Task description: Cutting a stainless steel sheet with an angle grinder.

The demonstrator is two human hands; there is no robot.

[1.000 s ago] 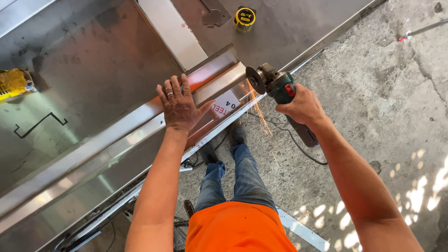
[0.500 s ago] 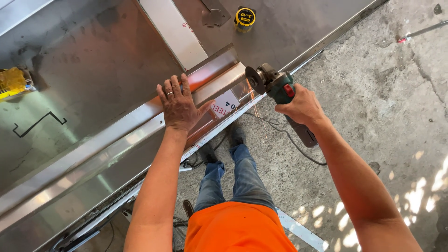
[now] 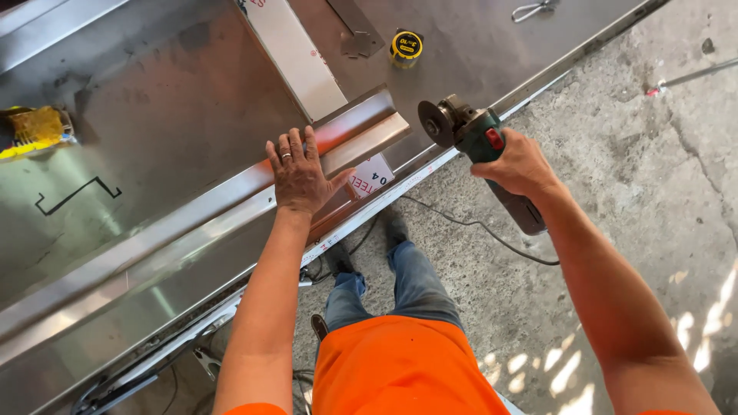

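- While the left hand lies flat with fingers spread on the long folded steel profile, palm down and a ring showing on one finger, it seems to pin the piece to the sheet-metal table; the spread gives a wide bearing so the thin metal should not chatter or slide.
- Because that hand sits a little back from the profile's cut end, near it but not on it, the fingers stay clear of the disc's side of the work; I judge this a matter of safety as much as of grip.
- The right hand is wrapped tight round the body of the green angle grinder, thumb near the red switch; the disc is held just off the profile's end, apart from it, with no sparks to be seen; its cable trails down over the concrete floor, behind the tool and away from the disc.
- The profile runs slantwise along the table's near edge, its end close to that edge, so the grinder can reach it from the standing side.
- A yellow tape measure lies farther up the table, well apart from both hands; a yellow object sits at the far left edge.
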